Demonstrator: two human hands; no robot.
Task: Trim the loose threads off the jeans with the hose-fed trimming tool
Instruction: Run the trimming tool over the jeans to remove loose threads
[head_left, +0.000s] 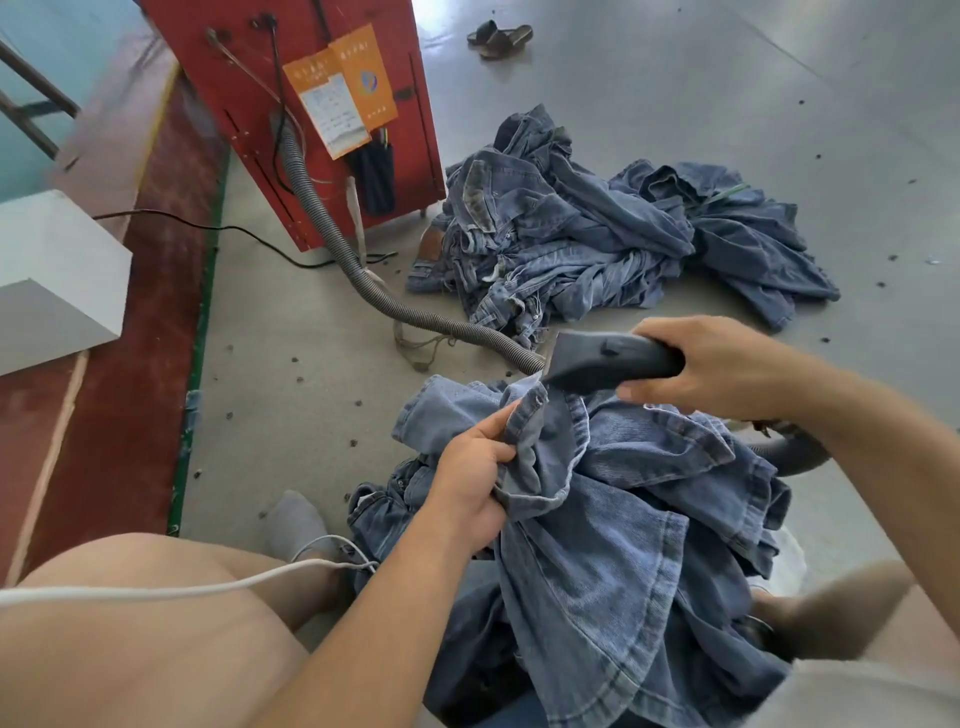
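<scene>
A pair of blue jeans (623, 519) lies bunched over my lap. My left hand (475, 467) grips a folded hem edge of the jeans and holds it up. My right hand (711, 364) grips the dark grey trimming tool (608, 358) by its handle. The tool's nozzle end touches the raised hem near my left fingertips. A ribbed grey hose (332, 249) runs across the floor from the red machine (311, 104) towards the tool.
A heap of other blue jeans (597, 234) lies on the grey floor behind the tool. A white cable (156, 590) crosses my left knee. A white block (57, 270) stands at the left. A pair of sandals (498, 36) lies far back. Thread scraps dot the floor.
</scene>
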